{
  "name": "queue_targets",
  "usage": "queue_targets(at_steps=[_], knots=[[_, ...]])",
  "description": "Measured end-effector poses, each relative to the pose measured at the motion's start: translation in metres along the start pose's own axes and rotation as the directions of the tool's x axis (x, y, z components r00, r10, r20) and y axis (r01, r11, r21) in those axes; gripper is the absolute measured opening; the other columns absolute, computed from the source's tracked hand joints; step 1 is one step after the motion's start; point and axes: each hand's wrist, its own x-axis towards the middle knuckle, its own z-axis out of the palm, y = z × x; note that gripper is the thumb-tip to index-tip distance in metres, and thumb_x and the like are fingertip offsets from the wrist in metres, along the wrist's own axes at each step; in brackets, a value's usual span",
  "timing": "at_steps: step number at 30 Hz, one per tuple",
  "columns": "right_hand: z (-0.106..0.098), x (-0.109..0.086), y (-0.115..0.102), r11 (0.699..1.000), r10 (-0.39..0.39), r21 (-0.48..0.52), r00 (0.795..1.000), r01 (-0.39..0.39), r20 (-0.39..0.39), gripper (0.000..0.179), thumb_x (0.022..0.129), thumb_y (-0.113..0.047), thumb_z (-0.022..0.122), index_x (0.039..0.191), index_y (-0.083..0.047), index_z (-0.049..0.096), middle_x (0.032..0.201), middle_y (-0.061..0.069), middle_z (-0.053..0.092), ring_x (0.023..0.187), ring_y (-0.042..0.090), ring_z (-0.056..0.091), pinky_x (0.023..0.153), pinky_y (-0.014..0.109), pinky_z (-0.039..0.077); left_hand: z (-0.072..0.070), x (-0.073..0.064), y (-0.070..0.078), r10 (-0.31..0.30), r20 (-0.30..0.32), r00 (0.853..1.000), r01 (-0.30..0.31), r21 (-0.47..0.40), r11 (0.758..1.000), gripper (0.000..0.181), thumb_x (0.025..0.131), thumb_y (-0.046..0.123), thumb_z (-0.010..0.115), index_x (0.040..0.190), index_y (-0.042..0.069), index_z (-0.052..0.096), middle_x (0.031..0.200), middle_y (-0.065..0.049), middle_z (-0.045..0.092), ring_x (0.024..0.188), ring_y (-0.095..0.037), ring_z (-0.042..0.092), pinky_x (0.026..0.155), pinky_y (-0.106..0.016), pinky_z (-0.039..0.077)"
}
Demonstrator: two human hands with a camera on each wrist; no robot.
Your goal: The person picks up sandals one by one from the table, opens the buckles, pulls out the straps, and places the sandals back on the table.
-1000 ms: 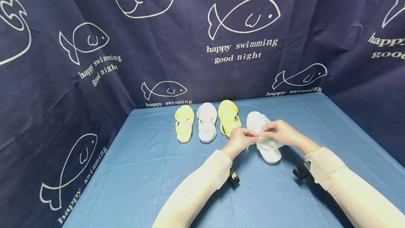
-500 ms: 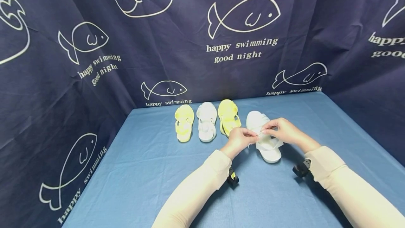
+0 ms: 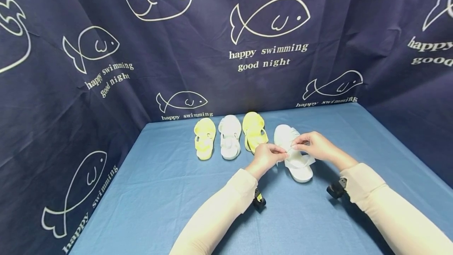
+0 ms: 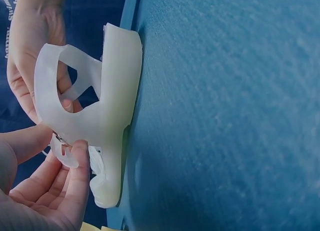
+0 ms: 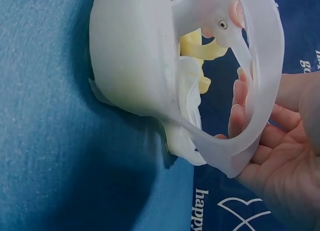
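A white sandal [image 3: 302, 174] stands on the table at the right, its heel toward the person. My left hand [image 3: 266, 156] is at its left side, thumb and forefinger pinching the loose end of the white ankle strap [image 4: 63, 153] beside a small metal fastener. From the other side my right hand [image 3: 314, 146] reaches over the sandal, its fingertips pinching the strap near the left hand's. In the right wrist view a round metal stud [image 5: 223, 24] shows on the strap, and the right hand's palm [image 5: 287, 158] lies outside the strap loop.
To the left stand a yellow sandal [image 3: 255, 129], a white sandal [image 3: 230, 135] and another yellow sandal [image 3: 204, 137] in a row. The blue-covered table [image 3: 177, 200] meets a dark blue curtain [image 3: 198, 66] with fish prints at the back.
My right fingertips have drawn slightly up and away from the left ones. The strap over the sandal's heel has shifted a little; the left hand stays nearly in place.
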Motion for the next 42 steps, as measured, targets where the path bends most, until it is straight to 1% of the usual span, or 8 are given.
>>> queue_targets(at_steps=[8, 14, 17, 20, 26, 33, 38, 42], knots=[[0.002, -0.001, 0.001, 0.999, -0.015, -0.051, 1.0, 0.016, 0.017, 0.006, 0.088, -0.015, 0.071, 0.091, -0.01, 0.073, 0.084, -0.001, 0.071, 0.081, 0.012, 0.06, 0.075, 0.034, 0.049, 0.0, -0.002, 0.001, 0.007, -0.022, 1.0, -0.007, -0.008, 1.0, 0.007, 0.079, 0.014, 0.08, 0.083, 0.009, 0.077, 0.069, -0.002, 0.072, 0.053, -0.002, 0.057, 0.05, -0.016, 0.046], [0.003, -0.003, -0.01, 0.97, -0.195, -0.15, 0.981, 0.193, 0.005, 0.016, 0.086, -0.005, 0.069, 0.101, -0.004, 0.073, 0.099, 0.009, 0.073, 0.099, 0.033, 0.065, 0.087, 0.052, 0.05, 0.001, -0.001, 0.001, 0.006, -0.029, 1.0, -0.005, 0.041, 0.999, 0.007, 0.078, 0.014, 0.081, 0.081, 0.009, 0.077, 0.068, -0.001, 0.071, 0.052, -0.001, 0.056, 0.049, -0.015, 0.044], [0.005, 0.0, -0.014, 0.947, -0.268, -0.18, 0.963, 0.268, 0.025, 0.017, 0.086, -0.003, 0.069, 0.102, -0.004, 0.073, 0.101, 0.009, 0.072, 0.101, 0.033, 0.064, 0.088, 0.051, 0.05, 0.001, 0.0, 0.0, 0.008, -0.029, 1.0, -0.006, 0.05, 0.999, 0.007, 0.078, 0.015, 0.082, 0.08, 0.01, 0.077, 0.067, 0.0, 0.071, 0.053, -0.001, 0.056, 0.049, -0.015, 0.044], [0.007, 0.005, -0.016, 0.938, -0.293, -0.182, 0.955, 0.297, 0.05, 0.012, 0.086, -0.006, 0.07, 0.097, -0.006, 0.074, 0.096, 0.006, 0.073, 0.095, 0.029, 0.066, 0.085, 0.048, 0.052, 0.001, 0.001, 0.0, 0.019, -0.035, 0.999, -0.017, 0.054, 0.998, 0.008, 0.077, 0.017, 0.082, 0.079, 0.011, 0.077, 0.068, 0.001, 0.071, 0.053, -0.001, 0.056, 0.049, -0.015, 0.044], [0.007, 0.011, -0.012, 0.955, -0.233, -0.168, 0.968, 0.245, 0.093, 0.005, 0.086, -0.013, 0.072, 0.086, -0.01, 0.076, 0.083, -0.003, 0.073, 0.08, 0.014, 0.066, 0.072, 0.033, 0.053, 0.001, 0.001, 0.0, 0.021, -0.039, 0.999, -0.018, 0.065, 0.998, 0.009, 0.077, 0.017, 0.082, 0.081, 0.011, 0.077, 0.068, 0.0, 0.072, 0.052, 0.0, 0.055, 0.049, -0.015, 0.043], [0.007, 0.007, -0.009, 0.991, -0.119, -0.056, 0.991, 0.123, 0.067, 0.007, 0.087, -0.015, 0.071, 0.084, -0.009, 0.074, 0.082, -0.001, 0.072, 0.073, 0.002, 0.056, 0.066, 0.023, 0.047, 0.002, 0.001, 0.001, 0.034, -0.045, 0.998, -0.032, 0.047, 0.998, 0.01, 0.078, 0.018, 0.082, 0.083, 0.01, 0.078, 0.071, -0.001, 0.073, 0.053, 0.0, 0.058, 0.051, -0.015, 0.046], [0.012, 0.003, -0.005, 0.997, -0.071, 0.021, 0.996, 0.069, 0.058, 0.007, 0.088, -0.013, 0.07, 0.087, -0.007, 0.074, 0.085, 0.002, 0.072, 0.076, 0.0, 0.055, 0.069, 0.021, 0.048, 0.003, -0.003, 0.002, -0.006, -0.085, 0.996, 0.007, 0.019, 1.0, 0.008, 0.077, 0.016, 0.082, 0.081, 0.011, 0.078, 0.069, -0.001, 0.073, 0.054, -0.002, 0.06, 0.052, -0.016, 0.047], [0.014, -0.001, 0.002, 0.998, -0.051, 0.04, 0.998, 0.05, 0.044, 0.008, 0.088, -0.014, 0.07, 0.087, -0.007, 0.073, 0.084, 0.002, 0.071, 0.075, 0.0, 0.054, 0.068, 0.021, 0.047, 0.007, -0.005, 0.003, -0.039, -0.112, 0.993, 0.034, -0.047, 0.998, 0.005, 0.077, 0.012, 0.081, 0.079, 0.009, 0.077, 0.068, -0.002, 0.073, 0.057, -0.005, 0.063, 0.054, -0.017, 0.05]])
